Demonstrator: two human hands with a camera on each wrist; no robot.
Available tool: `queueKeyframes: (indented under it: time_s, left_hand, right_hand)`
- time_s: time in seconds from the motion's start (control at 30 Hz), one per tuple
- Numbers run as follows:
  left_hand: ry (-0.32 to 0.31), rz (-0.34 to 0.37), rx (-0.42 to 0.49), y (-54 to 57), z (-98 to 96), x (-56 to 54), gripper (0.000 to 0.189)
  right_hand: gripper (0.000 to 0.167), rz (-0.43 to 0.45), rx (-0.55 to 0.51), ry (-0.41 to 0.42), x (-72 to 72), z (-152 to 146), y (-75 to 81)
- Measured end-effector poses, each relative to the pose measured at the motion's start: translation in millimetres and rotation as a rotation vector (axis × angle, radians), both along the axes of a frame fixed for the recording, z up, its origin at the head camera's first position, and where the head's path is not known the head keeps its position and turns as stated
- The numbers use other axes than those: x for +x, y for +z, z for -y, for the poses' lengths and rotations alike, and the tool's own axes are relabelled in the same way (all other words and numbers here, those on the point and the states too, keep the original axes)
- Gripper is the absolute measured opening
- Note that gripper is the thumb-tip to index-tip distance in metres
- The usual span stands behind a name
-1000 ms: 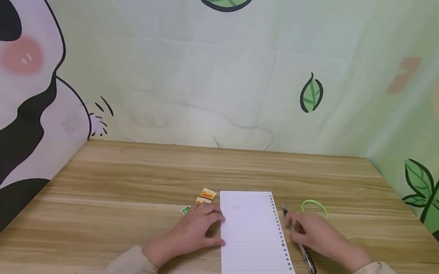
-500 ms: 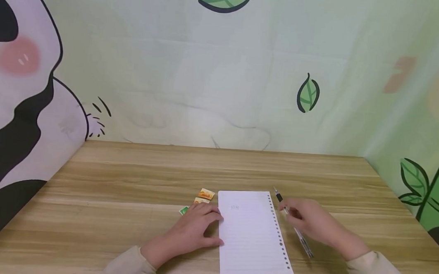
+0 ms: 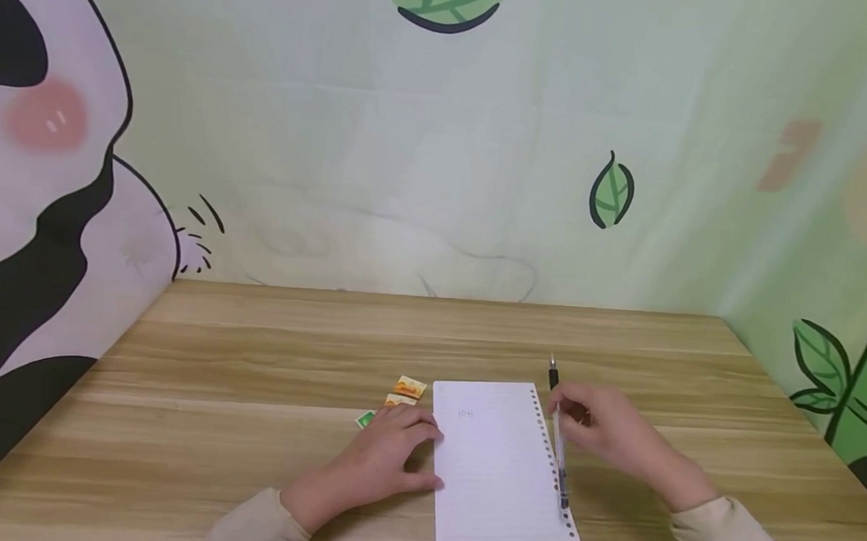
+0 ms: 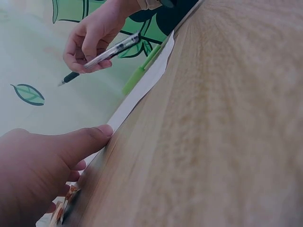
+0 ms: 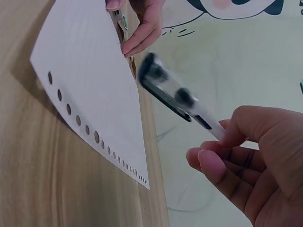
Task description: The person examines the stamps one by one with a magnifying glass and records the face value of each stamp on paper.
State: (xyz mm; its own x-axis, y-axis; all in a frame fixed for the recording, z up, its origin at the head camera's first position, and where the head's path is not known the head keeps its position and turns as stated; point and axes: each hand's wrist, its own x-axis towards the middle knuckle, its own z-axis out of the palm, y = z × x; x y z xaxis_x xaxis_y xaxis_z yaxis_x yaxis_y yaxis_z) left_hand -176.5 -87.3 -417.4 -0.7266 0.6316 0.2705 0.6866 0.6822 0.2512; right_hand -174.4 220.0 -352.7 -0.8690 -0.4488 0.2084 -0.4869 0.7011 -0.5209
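"Pen point(image 3: 559, 437): where exactly?"

"Raised above the table point(image 3: 290, 336), over the punched edge of the sheet of paper point(image 3: 492, 474), nib toward the backdrop point(image 3: 446, 165). Both wrist views show it apart from the page."

"How does the right hand point(image 3: 605, 428) hold it?"

"Thumb and fingertips pinch the barrel; the forearm slants in from the lower right."

"Left hand point(image 3: 387, 448)?"

"Low, with thumb and fingers spread apart and clamped on nothing. The thumb tip touches the paper's left edge. Two orange cards point(image 3: 410, 387) and a green card point(image 3: 364, 420) lie just beside it, partly hidden by the fingers."

"Any room to move?"

"Wood stretches from the paper's far edge to the table's back edge, well apart, and rightward past the hand to the slanting side edge. From the left wrist, a light green band point(image 4: 135, 79) shows beyond the paper."
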Motion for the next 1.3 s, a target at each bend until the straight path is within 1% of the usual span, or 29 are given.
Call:
queueKeyframes:
  time_s: [0.17,0.27,0.47,0.67,0.83,0.97,1.07,1.1,1.17,1.3]
  left_hand:
    - [-0.002,0.01,-0.004,0.5,-1.7,-0.3,0.048]
    - [-0.003,0.01,-0.001,0.8,-1.9,-0.7,0.048]
    - [-0.012,-0.013,0.006,0.6,-1.7,-2.3,0.046]
    - [-0.014,-0.009,0.004,-0.5,-2.0,-3.2,0.046]
    - [-0.011,0.012,-0.002,-0.6,-1.9,-2.4,0.047]
    - [-0.006,0.03,-0.008,0.0,-1.4,-0.9,0.048]
    - [-0.01,0.021,-0.003,-0.4,-1.0,0.1,0.048]
    - [-0.011,0.016,0.002,-0.6,-1.0,0.3,0.048]
    - [-0.012,0.003,0.009,-1.0,-1.0,0.5,0.047]
    - [-0.006,-0.005,0.016,-1.3,-1.7,0.3,0.046]
  right_hand:
    - [0.017,-0.026,-0.008,0.031,0.0,-2.8,-0.8]
    - [0.017,-0.038,-0.001,0.034,-0.8,-2.8,-1.4]
    - [0.018,-0.081,-0.004,0.006,-1.3,-0.7,-3.6]
    - [0.018,-0.071,-0.019,-0.023,-0.8,0.4,-4.3]
    - [0.011,-0.066,-0.027,-0.031,1.3,1.6,-4.2]
    - [0.001,-0.108,-0.074,0.003,3.8,2.0,-4.2]
    - [0.007,-0.122,-0.153,0.035,4.6,1.6,-5.2]
    - [0.008,-0.119,-0.168,0.032,4.6,1.5,-5.2]
    - [0.011,-0.08,-0.197,0.002,5.0,1.4,-4.2]
    - [0.012,-0.005,-0.194,-0.071,5.0,1.2,-1.3]
